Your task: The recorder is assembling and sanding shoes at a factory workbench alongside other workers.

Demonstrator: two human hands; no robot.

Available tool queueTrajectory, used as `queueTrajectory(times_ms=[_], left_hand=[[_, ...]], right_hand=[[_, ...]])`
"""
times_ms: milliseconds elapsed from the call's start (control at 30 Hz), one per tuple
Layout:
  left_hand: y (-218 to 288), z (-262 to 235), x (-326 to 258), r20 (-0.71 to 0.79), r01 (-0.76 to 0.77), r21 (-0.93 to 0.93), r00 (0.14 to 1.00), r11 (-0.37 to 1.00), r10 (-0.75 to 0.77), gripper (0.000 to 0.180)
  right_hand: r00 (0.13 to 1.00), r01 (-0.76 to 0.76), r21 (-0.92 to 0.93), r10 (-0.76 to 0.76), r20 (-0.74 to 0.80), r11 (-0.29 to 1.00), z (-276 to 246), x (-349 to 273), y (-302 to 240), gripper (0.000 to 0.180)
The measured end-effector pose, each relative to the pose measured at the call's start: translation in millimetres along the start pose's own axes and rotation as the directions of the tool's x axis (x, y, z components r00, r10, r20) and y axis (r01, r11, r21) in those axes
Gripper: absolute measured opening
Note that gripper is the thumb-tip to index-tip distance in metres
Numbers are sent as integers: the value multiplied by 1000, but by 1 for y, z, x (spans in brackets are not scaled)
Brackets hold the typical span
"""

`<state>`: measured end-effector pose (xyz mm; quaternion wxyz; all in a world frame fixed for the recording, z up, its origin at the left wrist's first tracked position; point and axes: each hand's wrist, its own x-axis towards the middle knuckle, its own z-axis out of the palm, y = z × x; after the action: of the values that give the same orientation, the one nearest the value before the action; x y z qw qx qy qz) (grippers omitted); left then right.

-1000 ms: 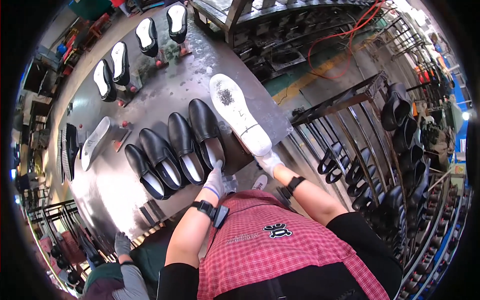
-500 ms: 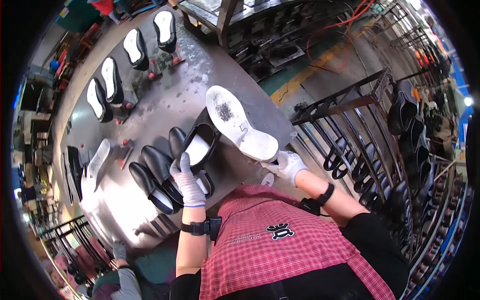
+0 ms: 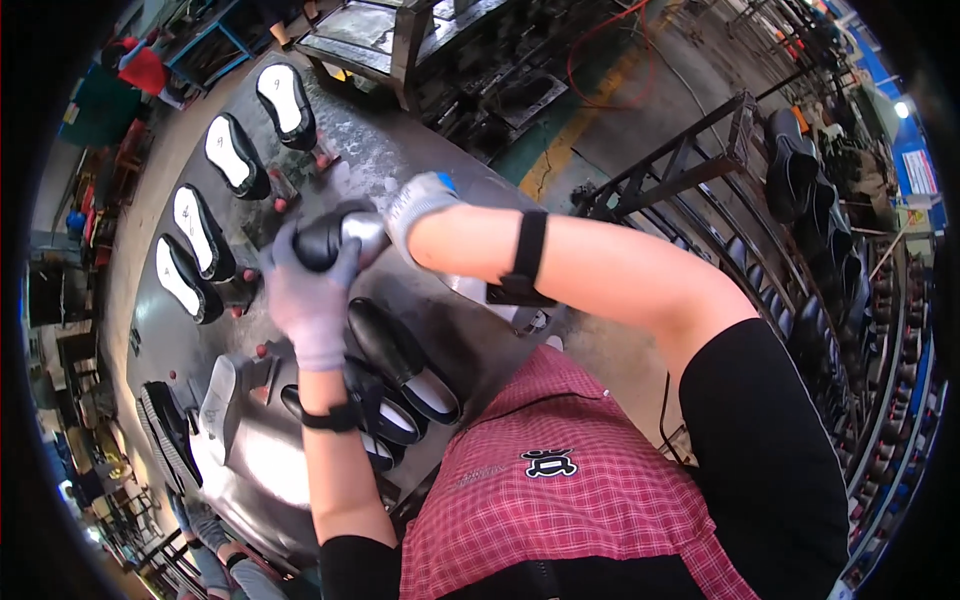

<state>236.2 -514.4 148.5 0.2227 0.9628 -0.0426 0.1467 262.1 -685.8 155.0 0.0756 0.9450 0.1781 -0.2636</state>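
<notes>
A black shoe [image 3: 322, 243] is raised over the metal table, its opening turned toward a silvery shoe last [image 3: 366, 238]. My left hand [image 3: 305, 300], in a grey-white glove, is wrapped round the shoe with fingers and thumb on its sides. My right hand [image 3: 418, 212], gloved too, closes on the last at its far end; most of its fingers are hidden. The shoe and last meet between my hands, slightly blurred. Just below lies a black slip-on shoe [image 3: 390, 345] with a pale lining, beside more black shoes [image 3: 392, 420] partly covered by my left wrist.
Several black shoes with white undersides [image 3: 235, 155] stand soles up on posts along the table's [image 3: 440, 160] far left side. A pale last [image 3: 220, 400] and dark soles [image 3: 165, 430] are at left. A co-worker's gloved hands [image 3: 205, 530] show lower left. A metal rack [image 3: 700, 165] holds shoes at right.
My left hand has lifted a black shoe from the group. My right hand has swung the last left and away from me to meet it. The view has shifted.
</notes>
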Motion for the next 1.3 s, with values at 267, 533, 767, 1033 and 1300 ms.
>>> queueTrajectory(times_ms=[267, 533, 767, 1033, 1300], left_hand=[[38, 95, 72, 405, -232, -644, 705, 729, 582, 31], [137, 115, -113, 495, -674, -209, 552, 709, 671, 31], [164, 131, -151, 550, -584, -105, 640, 805, 537, 35], [117, 105, -137, 208, -545, -433, 714, 718, 668, 42], [-265, -9, -77, -61, 148, -982, 339, 117, -939, 64]], right_hand=[[979, -172, 410, 108, 173, 896, 48, -40, 50, 27], [790, -97, 919, 591, -162, 382, 292, -183, -1, 59], [605, 103, 869, 724, 332, -485, 382, -119, -14, 51], [812, 387, 624, 571, 117, -679, 303, -126, 15, 46], [730, 199, 524, 231, -643, 828, 266, -169, 7, 85]])
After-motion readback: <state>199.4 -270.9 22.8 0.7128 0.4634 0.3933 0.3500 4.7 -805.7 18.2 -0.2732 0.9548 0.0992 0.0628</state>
